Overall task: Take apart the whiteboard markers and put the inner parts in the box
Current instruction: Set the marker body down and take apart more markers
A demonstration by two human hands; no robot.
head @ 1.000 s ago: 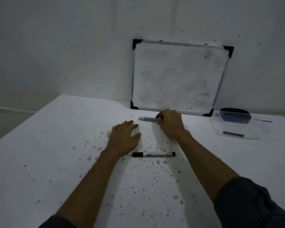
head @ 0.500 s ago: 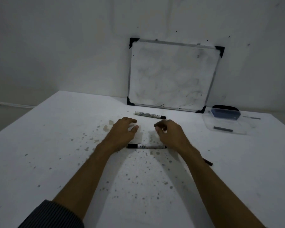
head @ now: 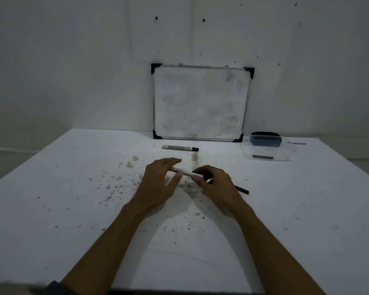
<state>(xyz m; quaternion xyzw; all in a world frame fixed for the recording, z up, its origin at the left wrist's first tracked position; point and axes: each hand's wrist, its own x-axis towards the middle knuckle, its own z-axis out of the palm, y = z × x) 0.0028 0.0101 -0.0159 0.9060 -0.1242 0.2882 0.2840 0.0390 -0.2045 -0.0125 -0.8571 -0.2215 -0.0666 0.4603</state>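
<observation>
Head view showed both hands now raised off the table with a marker (head: 184,172) between them, where half a second earlier it had lain flat beneath them. The left hand (head: 158,184) pinched its pale barrel; the right hand (head: 216,185) closed round the dark end, probably ready to pull it apart. Another marker (head: 180,147) lay beyond the fingertips, and the box (head: 268,153) sat far off to the right.
</observation>
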